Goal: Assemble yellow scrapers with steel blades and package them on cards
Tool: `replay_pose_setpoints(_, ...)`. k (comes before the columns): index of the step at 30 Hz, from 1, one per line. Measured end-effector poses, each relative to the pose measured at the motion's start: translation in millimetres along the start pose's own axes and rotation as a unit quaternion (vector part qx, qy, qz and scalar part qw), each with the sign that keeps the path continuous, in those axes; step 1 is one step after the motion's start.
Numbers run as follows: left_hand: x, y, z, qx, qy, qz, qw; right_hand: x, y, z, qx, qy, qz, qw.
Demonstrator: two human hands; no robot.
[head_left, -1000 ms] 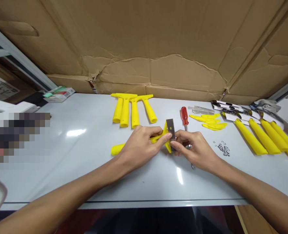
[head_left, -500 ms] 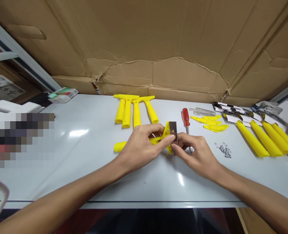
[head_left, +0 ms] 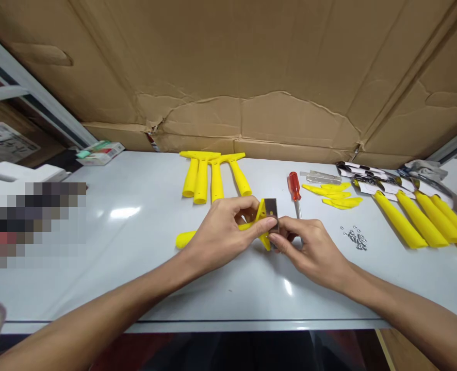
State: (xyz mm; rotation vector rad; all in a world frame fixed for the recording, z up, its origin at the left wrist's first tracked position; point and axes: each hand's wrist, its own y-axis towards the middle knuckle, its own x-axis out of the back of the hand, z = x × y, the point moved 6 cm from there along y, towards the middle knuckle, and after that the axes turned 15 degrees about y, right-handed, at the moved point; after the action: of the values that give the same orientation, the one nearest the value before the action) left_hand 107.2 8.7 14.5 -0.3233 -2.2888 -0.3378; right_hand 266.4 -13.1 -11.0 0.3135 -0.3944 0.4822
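Note:
My left hand is closed around a yellow T-shaped scraper handle, whose grip points left and whose head faces right. A dark, shiny rectangular metal blade stands upright against that head, and my left thumb presses on its face. My right hand pinches the blade's lower end between thumb and fingers; the fingertips are partly hidden. Just beyond the right hand lies a red-handled screwdriver, its tip hidden behind the hand. To the right is a pile of small silver screws.
Several yellow T-shaped handles lie at the back. Thin metal strips and yellow flat pieces lie beyond the screws. Scrapers with dark-and-white heads are at the right. A small box sits back left, before a cardboard wall.
Both hands have shifted slightly down and left with the handle and blade. The blade leans a little differently and still rests against the handle's head.

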Motion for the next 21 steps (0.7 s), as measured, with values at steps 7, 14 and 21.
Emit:
replay_pose_setpoints(7,-1.7,1.5,2.0,0.017,-0.034,0.014,0.999,0.0,1.2,-1.5,-0.019,0.049,0.003,0.999)
replay_pose_setpoints(14,-0.2,-2.7,3.6,0.077,-0.124,0.062,0.987,1.6,-6.1,8.9,0.036,0.088,-0.033,0.995)
replay_pose_setpoints(21,-1.1,-0.6,1.7,0.094,-0.245,0.094,0.960,7.2,-4.9,9.2,0.029,0.139,-0.062,0.988)
